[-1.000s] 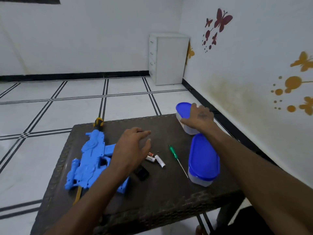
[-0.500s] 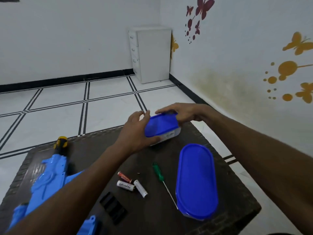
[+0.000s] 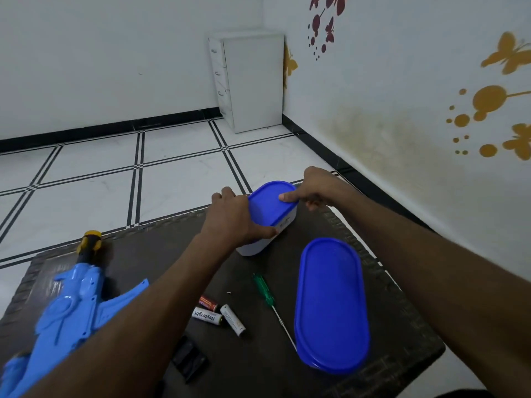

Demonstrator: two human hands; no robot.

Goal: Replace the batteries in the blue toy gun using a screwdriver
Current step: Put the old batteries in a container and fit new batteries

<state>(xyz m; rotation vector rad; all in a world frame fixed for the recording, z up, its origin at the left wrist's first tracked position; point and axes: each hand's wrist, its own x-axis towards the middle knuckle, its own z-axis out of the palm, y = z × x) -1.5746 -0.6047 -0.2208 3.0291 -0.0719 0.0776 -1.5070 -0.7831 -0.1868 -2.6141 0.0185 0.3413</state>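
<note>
While both hands close on the small blue-lidded container (image 3: 268, 216) at the far side of the dark tabletop (image 3: 402, 317), the remaining items lie nearer the person. The left hand (image 3: 234, 218) wraps the container's left side, fingers curled over the far edge of the lid and thumb pressed along the white wall near the front corner. The right hand (image 3: 311, 186) grips the far right end, its thumb flat on the blue lid and its fingers curled round the side; the container stands on the tabletop, slightly tilted in view. Just near of the right hand, below its forearm, lies a larger oval container with a blue lid (image 3: 330, 305), closed and resting flat. Between the two forearms lie a green-handled screwdriver (image 3: 264, 291), its thin shaft running toward the person and ending beside the oval container, and three loose batteries (image 3: 218, 314) clustered together, two white and one red-and-black. A tiny screw (image 3: 229, 292) sits just left of the screwdriver handle. Nearer the person, beside the left forearm, lies a black battery cover (image 3: 189, 360). The blue toy gun (image 3: 71, 314) lies well to the left of the left hand, partly hidden by that forearm, its yellow-and-black muzzle (image 3: 90, 242) pointing away toward the tabletop's far edge.
</note>
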